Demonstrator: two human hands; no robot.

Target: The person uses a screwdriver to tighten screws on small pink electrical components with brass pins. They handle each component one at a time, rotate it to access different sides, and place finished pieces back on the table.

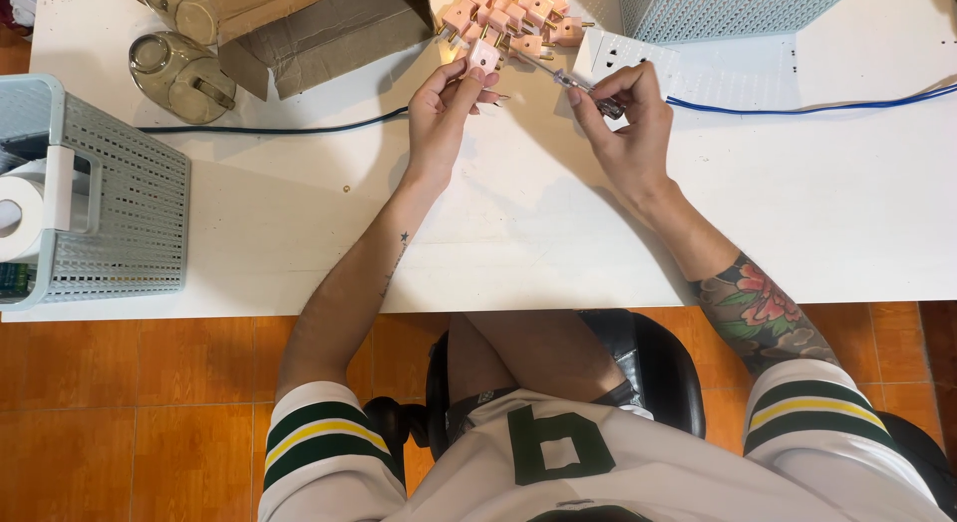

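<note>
White counter (498, 243) spans your whole working area, set over an orange tiled floor (150, 422). At your far left stands a pale blue perforated basket (120, 203) with a roll of white paper (20, 218) inside; a second perforated basket (718, 8) sits at the far edge, right of centre. A torn cardboard box (319, 33) lies at the far edge, with two clear glass lids (179, 75) just beside it on the left. A dark cable (279, 129) runs along the counter from the left, and a blue cable (817, 108) runs in from the right. A white socket plate (618, 53) lies flat near your right hand.

A heap of pink plugs (518, 18) rests beyond your hands. Your left hand (444, 113) is closed on one pink plug (483, 55), pinched between thumb and fingertips, raised just above the counter in front of the heap. Your right hand (628, 118) is closed around a test screwdriver (583, 88), its shaft angled toward the held plug.
</note>
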